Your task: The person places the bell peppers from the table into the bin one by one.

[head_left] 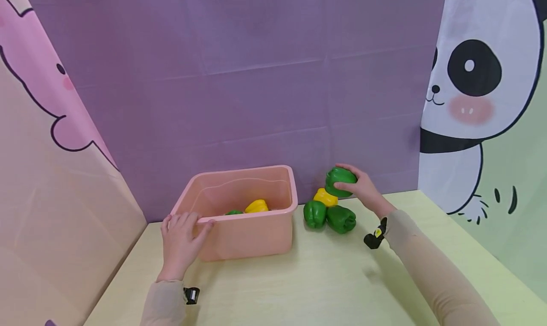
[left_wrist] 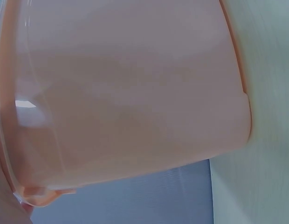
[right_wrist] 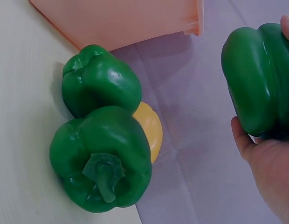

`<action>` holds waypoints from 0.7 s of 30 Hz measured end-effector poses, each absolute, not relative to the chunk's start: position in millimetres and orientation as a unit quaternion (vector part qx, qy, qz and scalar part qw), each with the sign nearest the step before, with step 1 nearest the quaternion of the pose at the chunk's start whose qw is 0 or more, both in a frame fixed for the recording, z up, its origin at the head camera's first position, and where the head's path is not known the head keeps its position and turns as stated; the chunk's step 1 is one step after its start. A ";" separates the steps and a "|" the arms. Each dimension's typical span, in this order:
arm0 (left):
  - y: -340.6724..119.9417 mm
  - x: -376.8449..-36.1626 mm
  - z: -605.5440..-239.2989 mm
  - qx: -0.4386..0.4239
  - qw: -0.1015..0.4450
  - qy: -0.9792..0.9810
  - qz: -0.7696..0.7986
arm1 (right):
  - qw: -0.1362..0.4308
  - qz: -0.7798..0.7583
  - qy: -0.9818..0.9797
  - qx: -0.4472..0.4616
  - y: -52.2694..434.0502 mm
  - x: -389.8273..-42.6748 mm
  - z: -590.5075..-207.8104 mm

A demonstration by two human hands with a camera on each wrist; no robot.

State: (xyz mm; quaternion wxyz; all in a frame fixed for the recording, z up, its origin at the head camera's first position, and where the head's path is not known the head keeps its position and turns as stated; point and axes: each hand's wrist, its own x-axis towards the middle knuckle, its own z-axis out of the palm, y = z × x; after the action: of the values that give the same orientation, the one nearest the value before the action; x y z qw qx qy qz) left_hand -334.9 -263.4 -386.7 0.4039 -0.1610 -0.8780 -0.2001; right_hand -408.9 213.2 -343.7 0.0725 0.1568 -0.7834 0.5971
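My right hand (head_left: 361, 186) grips a green bell pepper (head_left: 339, 181), raised above a group of peppers on the table. Below it lie two green bell peppers (head_left: 315, 215) and a yellow bell pepper (head_left: 326, 197) behind them. In the right wrist view the held pepper (right_wrist: 258, 81) sits between thumb and fingers, apart from the others. My left hand (head_left: 183, 240) holds the near left corner of a pink plastic bin (head_left: 248, 238), fingers curled over the rim. Inside the bin, a yellow pepper (head_left: 257, 206) and part of a green one (head_left: 234, 212) show above the front wall.
A light wooden table (head_left: 299, 288) carries everything. Behind it hangs a purple cloth (head_left: 256, 102), close to the bin and the peppers. Cloths printed with a panda (head_left: 474, 79) and a pink animal (head_left: 47, 74) stand at the sides.
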 end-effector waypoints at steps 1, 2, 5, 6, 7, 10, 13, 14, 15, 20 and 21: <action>-263.3 -334.7 -386.5 -0.161 0.404 -0.878 -0.201 | 0.072 0.597 -0.783 0.158 212.9 -408.9 -342.6; -263.1 -334.6 -386.2 -0.160 0.405 -0.877 -0.202 | 0.072 0.597 -0.783 0.158 212.7 -409.1 -341.8; -262.7 -335.0 -386.2 -0.162 0.408 -0.875 -0.203 | 0.073 0.593 -0.786 0.159 212.9 -410.7 -340.9; -262.8 -335.3 -386.4 -0.163 0.410 -0.874 -0.204 | 0.073 0.594 -0.785 0.159 212.8 -411.0 -340.6; -262.8 -335.5 -386.7 -0.163 0.410 -0.874 -0.204 | 0.073 0.592 -0.786 0.160 212.6 -411.0 -340.4; -263.1 -335.9 -387.5 -0.163 0.411 -0.874 -0.203 | 0.074 0.591 -0.787 0.162 211.2 -411.0 -339.2; -263.4 -336.2 -388.0 -0.162 0.411 -0.874 -0.203 | 0.072 0.593 -0.785 0.165 208.9 -410.4 -337.3; -263.5 -336.3 -388.1 -0.162 0.411 -0.874 -0.203 | 0.073 0.595 -0.783 0.165 208.0 -410.5 -336.6; -263.6 -336.3 -388.1 -0.162 0.411 -0.874 -0.203 | 0.073 0.596 -0.782 0.166 207.3 -410.6 -336.0; -263.6 -336.1 -387.9 -0.163 0.416 -0.871 -0.202 | 0.077 0.596 -0.782 0.168 204.4 -411.3 -332.5; -263.6 -336.0 -387.9 -0.164 0.417 -0.871 -0.201 | 0.078 0.594 -0.782 0.169 204.2 -411.6 -331.9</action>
State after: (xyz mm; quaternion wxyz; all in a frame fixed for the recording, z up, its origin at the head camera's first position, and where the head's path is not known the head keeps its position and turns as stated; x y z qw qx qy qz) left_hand -336.0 -263.6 -387.9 0.4174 -0.1635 -0.8709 -0.2012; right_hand -411.6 204.2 -331.9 0.0782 0.1689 -0.7823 0.5944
